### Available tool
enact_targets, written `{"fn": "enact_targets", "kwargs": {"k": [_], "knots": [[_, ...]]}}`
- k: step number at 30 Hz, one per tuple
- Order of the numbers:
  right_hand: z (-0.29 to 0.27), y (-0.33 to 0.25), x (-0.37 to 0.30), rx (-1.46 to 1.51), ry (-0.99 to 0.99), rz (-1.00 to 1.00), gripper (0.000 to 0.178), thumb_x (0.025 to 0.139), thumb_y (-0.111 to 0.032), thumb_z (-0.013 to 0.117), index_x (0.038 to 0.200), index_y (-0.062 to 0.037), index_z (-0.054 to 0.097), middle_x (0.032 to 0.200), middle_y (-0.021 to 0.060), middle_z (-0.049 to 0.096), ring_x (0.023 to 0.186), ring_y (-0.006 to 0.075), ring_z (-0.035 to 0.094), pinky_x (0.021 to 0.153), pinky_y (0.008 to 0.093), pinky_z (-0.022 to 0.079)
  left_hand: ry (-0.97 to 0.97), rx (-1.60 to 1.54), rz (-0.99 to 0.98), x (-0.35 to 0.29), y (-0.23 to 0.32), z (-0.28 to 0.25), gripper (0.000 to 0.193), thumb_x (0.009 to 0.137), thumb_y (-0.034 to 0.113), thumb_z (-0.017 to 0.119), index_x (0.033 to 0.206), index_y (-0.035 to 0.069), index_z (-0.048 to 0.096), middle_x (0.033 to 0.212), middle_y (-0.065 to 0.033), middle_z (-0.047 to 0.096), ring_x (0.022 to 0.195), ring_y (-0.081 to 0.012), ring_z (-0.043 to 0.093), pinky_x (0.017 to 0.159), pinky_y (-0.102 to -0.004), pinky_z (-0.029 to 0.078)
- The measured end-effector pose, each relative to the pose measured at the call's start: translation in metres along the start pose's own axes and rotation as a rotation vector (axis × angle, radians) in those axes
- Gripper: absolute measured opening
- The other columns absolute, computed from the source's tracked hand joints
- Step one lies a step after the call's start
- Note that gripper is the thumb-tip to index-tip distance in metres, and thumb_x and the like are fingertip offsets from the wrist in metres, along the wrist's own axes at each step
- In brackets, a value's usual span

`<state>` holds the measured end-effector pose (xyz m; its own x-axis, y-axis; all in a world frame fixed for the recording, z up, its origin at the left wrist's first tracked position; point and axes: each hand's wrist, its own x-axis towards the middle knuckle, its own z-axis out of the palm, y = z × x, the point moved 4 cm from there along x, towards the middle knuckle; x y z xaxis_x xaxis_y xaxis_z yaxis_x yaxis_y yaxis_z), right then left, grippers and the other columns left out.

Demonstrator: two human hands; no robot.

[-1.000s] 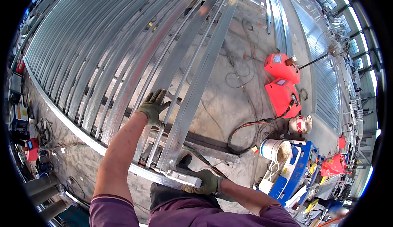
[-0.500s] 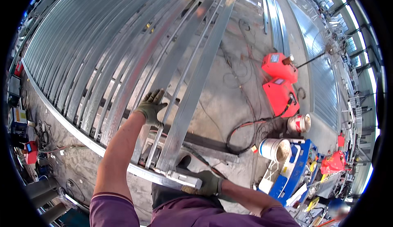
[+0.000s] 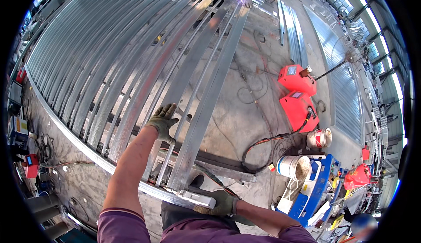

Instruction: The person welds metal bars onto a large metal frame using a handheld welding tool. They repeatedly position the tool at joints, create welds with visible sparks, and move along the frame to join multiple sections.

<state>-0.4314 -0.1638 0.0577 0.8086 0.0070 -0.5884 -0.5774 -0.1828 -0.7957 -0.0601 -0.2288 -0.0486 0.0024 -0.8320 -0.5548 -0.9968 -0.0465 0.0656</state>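
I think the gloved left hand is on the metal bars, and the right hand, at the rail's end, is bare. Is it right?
Not fully: the right hand is gloved too, as the head view shows. The rest of your statement is correct.

Grey concrete floor [image 3: 234,140], stained in places, spreads through a large hall, with paler patches of light on it. Beyond its right edge stand paned windows [image 3: 340,1] in a row, dark beams [image 3: 380,31] and a long bright strip [image 3: 396,80]. A blue stand [image 3: 325,184] occupies the floor's near right part.
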Motion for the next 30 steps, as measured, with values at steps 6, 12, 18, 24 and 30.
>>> {"fn": "enact_targets", "kwargs": {"k": [6, 12, 18, 24, 30], "knots": [[-0.002, 0.009, -0.008, -0.005, -0.013, 0.052, 0.082, 0.101, -0.06, 0.078, 0.17, -0.0258, 0.049, 0.132, 0.0153, 0.08, 0.117, 0.0309, 0.078, 0.106, 0.0409, 0.059, 0.0, 0.002, 0.007, -0.001, -0.001, -0.006, 0.124, 0.072, 0.083, 0.084, 0.173, 0.02, 0.047, 0.188, -0.0233, -0.004, 0.175, -0.0387, -0.009, 0.141, -0.05, -0.001], [-0.008, 0.024, -0.018, 0.049, 0.075, 0.073, 0.058, 0.099, -0.061, 0.08, 0.136, -0.0164, 0.078, 0.117, 0.0146, 0.083, 0.106, 0.0302, 0.08, 0.097, 0.0393, 0.061, -0.004, 0.034, 0.0, 0.002, 0.002, -0.004, 0.126, 0.069, 0.086, 0.084, 0.172, 0.022, 0.048, 0.188, -0.0228, -0.003, 0.175, -0.0386, -0.006, 0.141, -0.0495, 0.001], [-0.022, 0.025, -0.011, -0.035, 0.072, 0.048, 0.055, 0.097, -0.06, 0.083, 0.129, -0.0149, 0.081, 0.112, 0.0139, 0.084, 0.103, 0.0306, 0.081, 0.093, 0.0407, 0.063, -0.018, 0.063, -0.039, 0.007, 0.001, -0.003, 0.127, 0.068, 0.087, 0.085, 0.173, 0.026, 0.047, 0.189, -0.0194, -0.005, 0.176, -0.0357, -0.003, 0.141, -0.0512, 0.004], [-0.046, -0.019, -0.012, -0.03, 0.035, 0.156, 0.054, 0.095, -0.059, 0.085, 0.126, -0.0148, 0.081, 0.112, 0.0143, 0.084, 0.104, 0.0308, 0.081, 0.093, 0.0413, 0.063, 0.0, 0.081, -0.032, 0.003, 0.002, -0.002, 0.127, 0.067, 0.089, 0.084, 0.17, 0.023, 0.051, 0.188, -0.0227, -0.003, 0.175, -0.0392, -0.004, 0.141, -0.0494, 0.003], [-0.04, 0.013, 0.001, -0.065, 0.011, 0.168, 0.059, 0.096, -0.061, 0.084, 0.133, -0.016, 0.078, 0.112, 0.0146, 0.083, 0.103, 0.029, 0.081, 0.093, 0.0399, 0.062, -0.04, 0.07, -0.038, 0.005, 0.008, -0.011, 0.128, 0.068, 0.088, 0.083, 0.173, 0.026, 0.046, 0.189, -0.0189, -0.006, 0.175, -0.0355, -0.005, 0.141, -0.0511, 0.002]]}}
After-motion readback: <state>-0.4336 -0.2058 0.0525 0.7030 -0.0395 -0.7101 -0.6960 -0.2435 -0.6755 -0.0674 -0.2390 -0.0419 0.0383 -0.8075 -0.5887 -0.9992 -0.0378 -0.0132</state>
